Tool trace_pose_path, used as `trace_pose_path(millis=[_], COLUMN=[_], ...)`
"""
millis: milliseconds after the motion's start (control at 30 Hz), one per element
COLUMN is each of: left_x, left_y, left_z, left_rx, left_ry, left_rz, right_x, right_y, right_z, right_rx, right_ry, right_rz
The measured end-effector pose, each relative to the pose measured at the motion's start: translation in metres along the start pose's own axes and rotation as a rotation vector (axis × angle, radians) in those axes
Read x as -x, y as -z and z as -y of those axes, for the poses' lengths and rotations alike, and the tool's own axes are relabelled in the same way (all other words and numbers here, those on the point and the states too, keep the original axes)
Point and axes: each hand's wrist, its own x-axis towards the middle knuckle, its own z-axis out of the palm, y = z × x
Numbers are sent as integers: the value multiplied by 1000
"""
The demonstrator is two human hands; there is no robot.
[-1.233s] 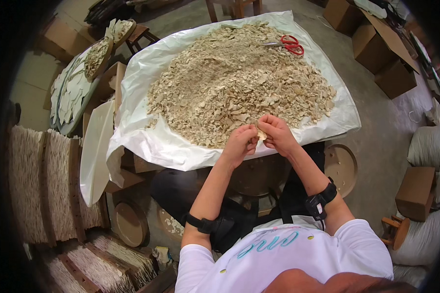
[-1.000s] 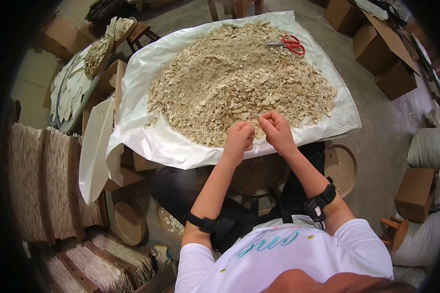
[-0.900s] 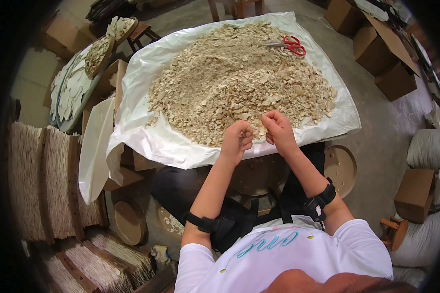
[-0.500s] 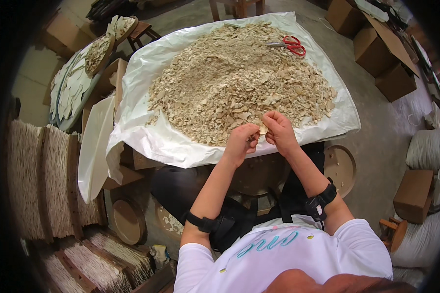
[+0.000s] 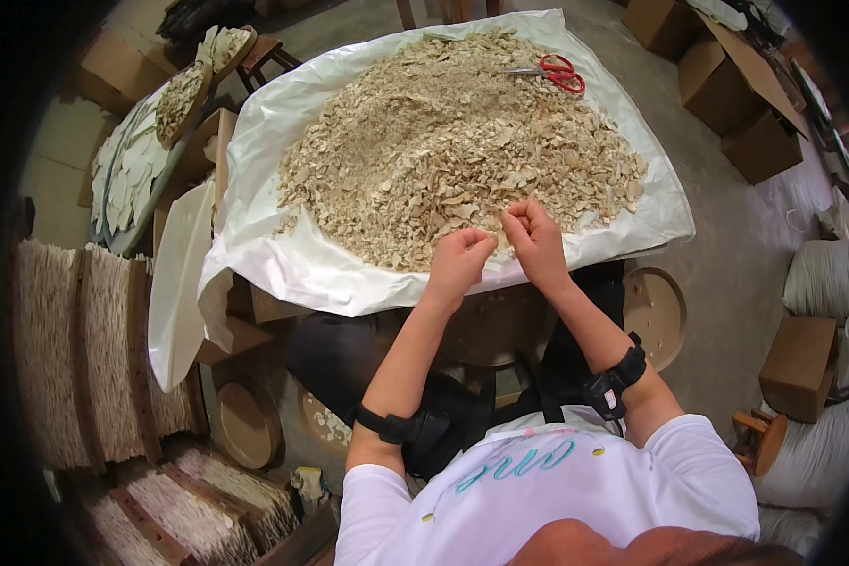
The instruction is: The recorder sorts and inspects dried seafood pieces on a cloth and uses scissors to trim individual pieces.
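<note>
My left hand (image 5: 457,261) is closed in a pinch over the near edge of a heap of pale beige flakes (image 5: 396,160). Just to its right, my right hand (image 5: 536,243) has its thumb and fingers pressed together as well. A small gap parts the two hands, and what sits between the fingertips is too small to make out. The dry, thin flakes lie spread on a white plastic sheet (image 5: 255,208). At the far right of the heap rest scissors (image 5: 562,74) with red handles, away from both hands.
Below the sheet's near edge are round trays (image 5: 656,319) beside my legs. Stacks of pale sheets (image 5: 113,358) stand at the left, near a translucent plastic bin (image 5: 181,283). Cardboard boxes (image 5: 736,104) and white bundles (image 5: 825,283) line the right.
My hands have drawn apart a little from where they met over a pale flake. The right hand has risen slightly, and the whole view has shifted a bit.
</note>
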Motion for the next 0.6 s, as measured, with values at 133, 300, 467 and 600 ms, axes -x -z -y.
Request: trace_pose_path(millis=[133, 300, 467, 600], left_x=[-4, -3, -7, -6], left_y=[-4, -3, 9, 15], left_z=[11, 6, -2, -5], left_rx=[-266, -6, 298, 629], left_ry=[-244, -78, -2, 122], left_rz=[-158, -148, -70, -2], right_x=[2, -2, -3, -4], right_y=[-8, 0, 7, 12], right_z=[-4, 1, 2, -4], right_rx=[122, -505, -668, -684], right_ry=[159, -369, -464, -560], right_rz=[-120, 17, 66, 174])
